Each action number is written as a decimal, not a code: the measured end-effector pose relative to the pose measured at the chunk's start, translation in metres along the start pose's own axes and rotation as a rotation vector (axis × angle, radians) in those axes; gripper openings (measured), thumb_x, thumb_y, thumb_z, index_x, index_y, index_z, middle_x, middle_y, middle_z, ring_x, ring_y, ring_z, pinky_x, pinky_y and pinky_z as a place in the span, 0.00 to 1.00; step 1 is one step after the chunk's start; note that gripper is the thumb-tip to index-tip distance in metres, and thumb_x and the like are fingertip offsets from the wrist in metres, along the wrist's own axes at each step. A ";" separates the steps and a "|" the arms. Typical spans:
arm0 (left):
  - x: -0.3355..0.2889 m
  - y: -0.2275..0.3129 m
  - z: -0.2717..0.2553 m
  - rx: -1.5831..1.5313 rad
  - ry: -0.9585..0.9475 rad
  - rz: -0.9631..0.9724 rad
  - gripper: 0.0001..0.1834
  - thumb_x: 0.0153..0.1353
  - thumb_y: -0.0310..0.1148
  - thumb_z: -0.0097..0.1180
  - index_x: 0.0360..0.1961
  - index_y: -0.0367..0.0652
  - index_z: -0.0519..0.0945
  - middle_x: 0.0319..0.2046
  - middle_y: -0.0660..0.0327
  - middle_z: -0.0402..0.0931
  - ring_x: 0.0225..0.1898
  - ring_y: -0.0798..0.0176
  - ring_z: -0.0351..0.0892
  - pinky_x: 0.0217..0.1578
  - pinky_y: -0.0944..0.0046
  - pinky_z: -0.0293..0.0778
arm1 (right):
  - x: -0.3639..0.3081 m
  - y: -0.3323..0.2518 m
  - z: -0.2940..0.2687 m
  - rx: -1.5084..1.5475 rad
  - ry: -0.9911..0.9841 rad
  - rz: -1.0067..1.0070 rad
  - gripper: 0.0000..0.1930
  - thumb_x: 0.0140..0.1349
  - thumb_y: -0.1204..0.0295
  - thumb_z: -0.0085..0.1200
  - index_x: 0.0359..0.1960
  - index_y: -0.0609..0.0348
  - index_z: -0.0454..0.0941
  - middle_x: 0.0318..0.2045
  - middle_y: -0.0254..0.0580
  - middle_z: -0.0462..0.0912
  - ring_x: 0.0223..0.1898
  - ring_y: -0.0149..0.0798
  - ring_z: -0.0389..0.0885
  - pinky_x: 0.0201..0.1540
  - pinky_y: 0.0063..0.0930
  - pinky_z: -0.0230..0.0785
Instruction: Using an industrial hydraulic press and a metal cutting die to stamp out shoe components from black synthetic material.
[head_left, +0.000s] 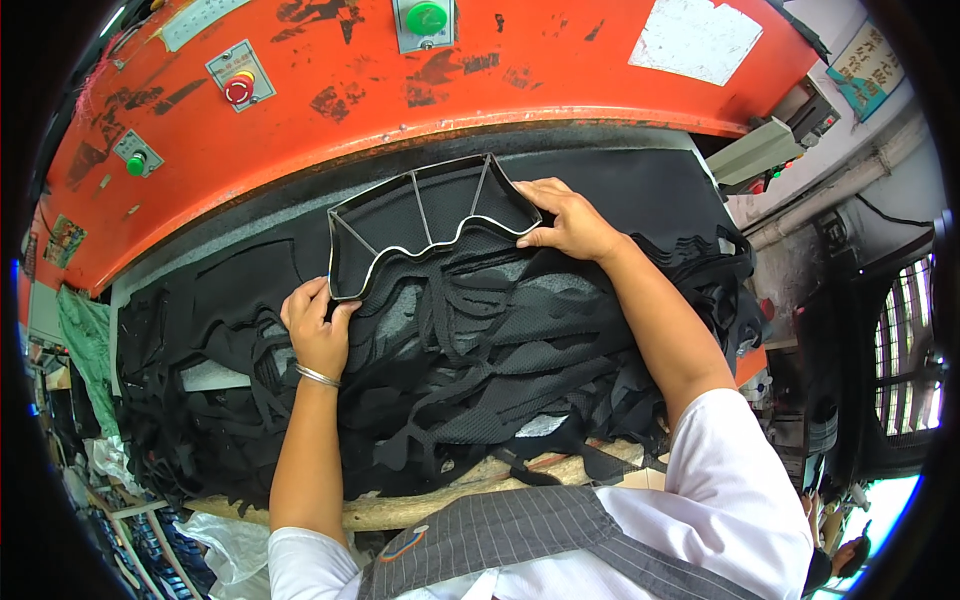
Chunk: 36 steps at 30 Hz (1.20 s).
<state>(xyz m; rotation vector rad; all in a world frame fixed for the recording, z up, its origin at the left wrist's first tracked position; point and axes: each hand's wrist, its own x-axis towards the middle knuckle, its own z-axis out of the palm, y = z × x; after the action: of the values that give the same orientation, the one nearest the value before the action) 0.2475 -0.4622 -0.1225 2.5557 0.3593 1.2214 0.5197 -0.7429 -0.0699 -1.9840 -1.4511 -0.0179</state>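
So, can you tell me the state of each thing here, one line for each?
Metal cutting frame: lying flat on the black mesh, held at both ends.
Left hand: gripping the frame's lower left corner.
Right hand: pressing on the frame's right end.
Black mesh fabric: spread out, full of cut-out holes, strips hanging loose.
Orange press: raised above the fabric.

Lying across the press bed point(640, 180), a dark flat surface under the orange machine: a heap of black mesh fabric point(480, 340) full of cut-out holes and loose strips. Resting on the far part of that fabric, a metal cutting die point(425, 215) with a wavy near edge. Showing at the near edge, a worn wooden board point(420, 505).
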 end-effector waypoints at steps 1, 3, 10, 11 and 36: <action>-0.001 0.001 -0.002 -0.008 0.012 0.000 0.18 0.44 0.32 0.68 0.38 0.38 0.83 0.40 0.61 0.77 0.45 0.57 0.75 0.54 0.56 0.60 | -0.001 -0.003 -0.001 0.004 -0.002 0.001 0.42 0.43 0.61 0.71 0.63 0.60 0.68 0.56 0.51 0.74 0.59 0.49 0.69 0.62 0.37 0.63; 0.000 0.002 -0.003 -0.003 -0.018 -0.008 0.17 0.44 0.32 0.68 0.38 0.38 0.83 0.40 0.61 0.77 0.45 0.57 0.75 0.54 0.56 0.61 | -0.001 -0.009 -0.003 0.001 0.019 0.004 0.42 0.43 0.62 0.72 0.62 0.62 0.68 0.56 0.50 0.74 0.58 0.49 0.70 0.60 0.37 0.64; 0.007 0.002 0.003 -0.021 -0.086 -0.101 0.17 0.46 0.33 0.68 0.38 0.40 0.84 0.40 0.61 0.78 0.45 0.57 0.75 0.53 0.56 0.63 | 0.004 0.002 0.004 -0.007 -0.001 0.035 0.40 0.44 0.63 0.71 0.60 0.62 0.69 0.55 0.49 0.75 0.57 0.49 0.71 0.60 0.37 0.65; 0.009 -0.001 0.005 -0.033 -0.092 -0.111 0.17 0.46 0.34 0.68 0.39 0.40 0.84 0.40 0.62 0.78 0.45 0.58 0.75 0.53 0.56 0.63 | 0.007 0.000 0.002 -0.027 -0.018 0.043 0.40 0.44 0.64 0.71 0.61 0.61 0.69 0.55 0.50 0.75 0.57 0.49 0.71 0.60 0.37 0.64; 0.010 -0.010 0.013 -0.122 -0.073 -0.289 0.18 0.49 0.37 0.67 0.41 0.39 0.84 0.44 0.61 0.80 0.46 0.56 0.77 0.50 0.58 0.69 | 0.006 0.002 0.007 -0.042 -0.005 0.136 0.41 0.45 0.62 0.71 0.63 0.55 0.68 0.54 0.52 0.75 0.55 0.49 0.74 0.57 0.34 0.67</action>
<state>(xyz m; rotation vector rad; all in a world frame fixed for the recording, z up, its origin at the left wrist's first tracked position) 0.2629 -0.4514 -0.1268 2.3389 0.5943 1.0094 0.5211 -0.7344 -0.0742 -2.1142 -1.3256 0.0164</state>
